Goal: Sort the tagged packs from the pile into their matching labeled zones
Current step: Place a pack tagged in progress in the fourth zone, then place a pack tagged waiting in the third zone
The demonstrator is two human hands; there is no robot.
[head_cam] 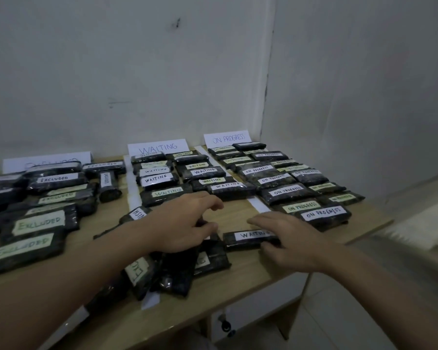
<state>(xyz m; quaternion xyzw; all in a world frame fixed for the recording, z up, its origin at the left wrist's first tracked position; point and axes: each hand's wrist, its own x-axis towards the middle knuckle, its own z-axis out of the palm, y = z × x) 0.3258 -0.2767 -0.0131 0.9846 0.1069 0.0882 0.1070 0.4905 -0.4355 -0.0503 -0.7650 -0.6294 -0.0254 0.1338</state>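
Note:
A dark pack tagged WAITING (245,239) lies near the front of the wooden table (238,281). My right hand (291,239) grips its right end, fingers over the top and thumb at the front edge. My left hand (185,223) hovers with loosely curled fingers over the pile of dark packs (180,269) and holds nothing that I can see. Behind stand the paper signs EXCLUDED (48,159), WAITING (157,146) and ON PROGRESS (227,138), each with rows of matching packs before it. A pack tagged FINISH (137,213) is partly hidden by my left forearm.
White paper strips (133,188) (257,204) divide the zones. A bare patch of table lies between the WAITING rows and my hands. The table ends just right of the ON PROGRESS packs (324,213). Walls close off the back and right; a pale rug (420,231) lies on the floor.

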